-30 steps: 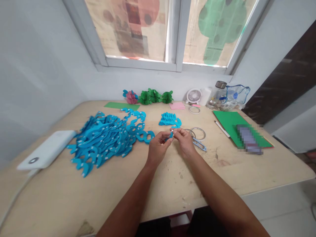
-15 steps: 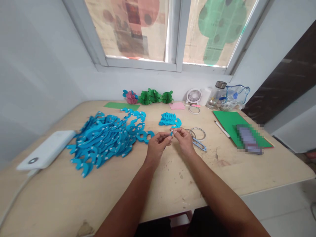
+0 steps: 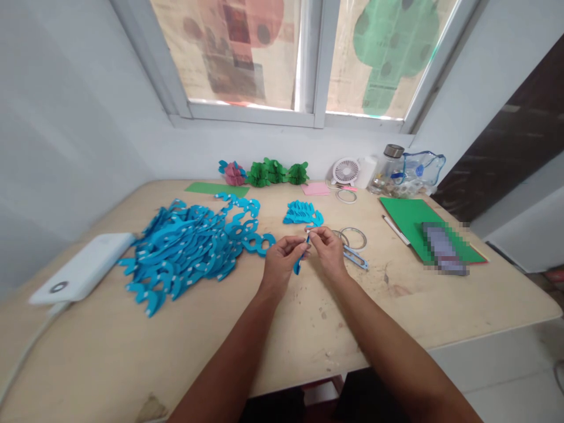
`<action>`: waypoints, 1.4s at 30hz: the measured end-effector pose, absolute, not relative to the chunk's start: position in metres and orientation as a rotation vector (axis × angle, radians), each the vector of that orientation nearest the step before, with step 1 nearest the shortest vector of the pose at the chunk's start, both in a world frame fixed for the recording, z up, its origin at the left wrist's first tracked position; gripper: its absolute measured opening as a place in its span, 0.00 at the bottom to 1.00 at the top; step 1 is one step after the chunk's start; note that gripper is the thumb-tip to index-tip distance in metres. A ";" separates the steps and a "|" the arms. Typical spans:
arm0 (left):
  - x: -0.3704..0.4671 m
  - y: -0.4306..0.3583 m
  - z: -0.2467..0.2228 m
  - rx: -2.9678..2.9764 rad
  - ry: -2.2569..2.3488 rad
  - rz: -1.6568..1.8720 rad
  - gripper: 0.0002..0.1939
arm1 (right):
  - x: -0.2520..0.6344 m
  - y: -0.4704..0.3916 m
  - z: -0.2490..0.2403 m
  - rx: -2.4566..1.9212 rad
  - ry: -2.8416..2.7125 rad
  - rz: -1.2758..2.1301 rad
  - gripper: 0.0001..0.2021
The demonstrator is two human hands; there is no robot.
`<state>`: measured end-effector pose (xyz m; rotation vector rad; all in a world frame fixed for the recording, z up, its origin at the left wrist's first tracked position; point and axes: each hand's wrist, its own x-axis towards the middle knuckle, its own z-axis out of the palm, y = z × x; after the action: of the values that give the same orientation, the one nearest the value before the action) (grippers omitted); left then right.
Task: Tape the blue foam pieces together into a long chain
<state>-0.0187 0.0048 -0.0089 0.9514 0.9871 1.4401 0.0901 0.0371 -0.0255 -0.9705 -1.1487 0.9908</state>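
Between my two hands, over the middle of the table, is a small blue paper cutout (image 3: 298, 265), mostly covered by fingers. My left hand (image 3: 282, 258) is closed in a pinch on it, with a blue end hanging below the fingertips. My right hand (image 3: 326, 249) pinches its upper end, where a small whitish bit shows at the fingertips. Just beyond the hands lies a small group of blue paper pieces (image 3: 302, 212). A large heap of blue paper cutouts with white patches (image 3: 189, 244) spreads to the left.
Right of my hands are a light blue utility knife (image 3: 355, 258) and tape rolls (image 3: 353, 237). A power bank (image 3: 83, 267) lies far left. Green sheets (image 3: 423, 226) and a pen (image 3: 396, 230) lie right. A fan (image 3: 346, 171), bottle (image 3: 390, 167) and green paper ornaments (image 3: 275, 170) line the back.
The blue cutout has turned between my fingers, so more of it now shows below my left fingertips. Both hands stay in nearly the same place.
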 end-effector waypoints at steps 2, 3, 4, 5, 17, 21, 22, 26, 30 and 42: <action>-0.019 0.005 -0.008 0.933 0.987 1.442 0.14 | 0.090 0.037 -0.025 -0.970 -1.145 0.995 0.07; -0.019 0.005 -0.008 0.918 0.987 1.437 0.14 | 0.090 0.037 -0.025 -0.972 -1.142 0.996 0.07; -0.019 0.006 -0.009 0.899 0.986 1.430 0.14 | 0.090 0.037 -0.025 -0.974 -1.138 0.998 0.07; -0.019 0.006 -0.009 0.878 0.984 1.423 0.15 | 0.090 0.037 -0.025 -0.976 -1.132 1.000 0.07; -0.022 0.008 -0.015 0.817 0.998 1.428 0.19 | 0.089 0.036 -0.024 -1.018 -1.139 1.013 0.09; -0.022 0.008 -0.012 0.830 1.014 1.456 0.17 | 0.089 0.035 -0.024 -1.018 -1.165 1.025 0.09; -0.023 0.008 -0.012 0.834 1.017 1.457 0.17 | 0.089 0.035 -0.023 -1.014 -1.171 1.031 0.09; -0.024 0.009 -0.012 0.848 1.046 1.448 0.16 | 0.088 0.033 -0.022 -0.995 -1.190 1.060 0.08; -0.026 0.011 -0.015 0.878 1.103 1.494 0.14 | 0.088 0.032 -0.022 -0.995 -1.205 1.078 0.08; -0.026 0.014 -0.028 0.882 1.207 1.625 0.11 | 0.084 0.027 -0.021 -1.015 -1.360 1.034 0.06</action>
<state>-0.0262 0.0144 -0.0282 0.8820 1.2068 1.6247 0.0835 0.0271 -0.0206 -1.0150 -1.3600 1.0338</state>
